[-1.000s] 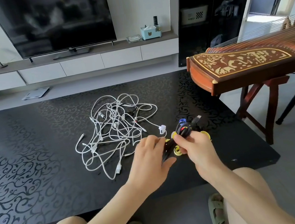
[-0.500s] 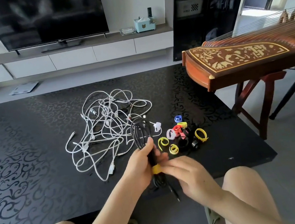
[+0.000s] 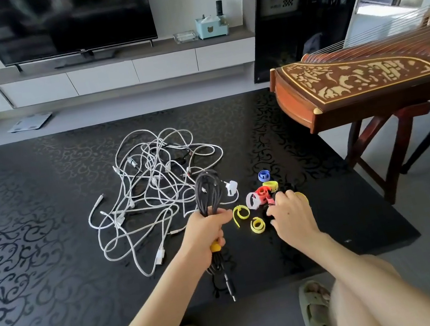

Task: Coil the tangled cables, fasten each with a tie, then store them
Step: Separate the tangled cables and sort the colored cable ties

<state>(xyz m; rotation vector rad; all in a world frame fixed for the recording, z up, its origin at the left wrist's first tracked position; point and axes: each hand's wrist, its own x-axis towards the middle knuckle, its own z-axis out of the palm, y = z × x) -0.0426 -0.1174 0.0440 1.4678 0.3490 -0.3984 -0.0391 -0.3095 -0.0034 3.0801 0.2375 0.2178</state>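
Left hand (image 3: 206,229) grips black coiled cable (image 3: 207,190) mid-length, loops above, plug below.

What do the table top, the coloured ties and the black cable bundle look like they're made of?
The table top: black, semi-gloss, swirl-patterned; perhaps lacquered board or glass, unclear.
The coloured ties: soft matte strips curling into rolls, probably hook-and-loop fabric.
The black cable bundle: matte rubbery or plastic sheath bending in smooth loops, shiny metal plug at its end.

Bright daylight from right doorway (image 3: 375,5); glare on TV (image 3: 62,20); wide-angle bending at edges; slight softness.
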